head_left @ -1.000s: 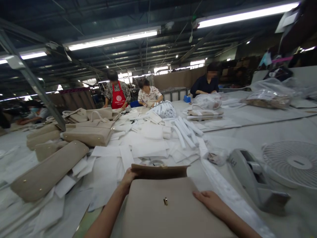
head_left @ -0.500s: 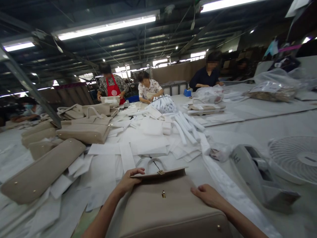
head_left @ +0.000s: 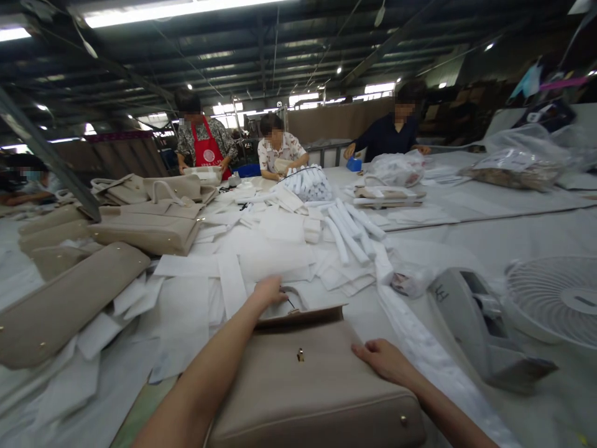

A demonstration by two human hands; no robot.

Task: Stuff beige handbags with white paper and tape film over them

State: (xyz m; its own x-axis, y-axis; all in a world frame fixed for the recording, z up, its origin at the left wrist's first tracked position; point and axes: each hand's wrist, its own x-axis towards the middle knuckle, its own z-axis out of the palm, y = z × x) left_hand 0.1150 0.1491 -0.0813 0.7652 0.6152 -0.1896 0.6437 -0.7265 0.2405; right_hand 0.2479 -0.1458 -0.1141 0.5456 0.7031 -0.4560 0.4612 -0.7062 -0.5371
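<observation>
A beige handbag (head_left: 308, 386) lies in front of me, its base toward me and a small gold clasp (head_left: 300, 355) on its upper face. My right hand (head_left: 385, 361) grips the bag's right side edge, thumb on the upper face. At the far end, my left hand (head_left: 269, 294) reaches past the flap (head_left: 303, 316) to the pale handle (head_left: 295, 296). Its fingers are blurred and partly hidden, so whether they hold the handle cannot be made out. A dark thin cord shows inside the handle loop.
More beige bags (head_left: 144, 227) lie at the left near a metal post (head_left: 51, 155). White sheets (head_left: 181, 311) cover the table's middle, with white foam rolls (head_left: 342, 236) beyond. At the right are a grey tape dispenser (head_left: 480, 323) and a fan (head_left: 555, 298). Several co-workers sit or stand across the table.
My left hand has left the flap's left edge and moved away from me and right, to the handle. The right hand stays on the bag's side. The view has shifted slightly.
</observation>
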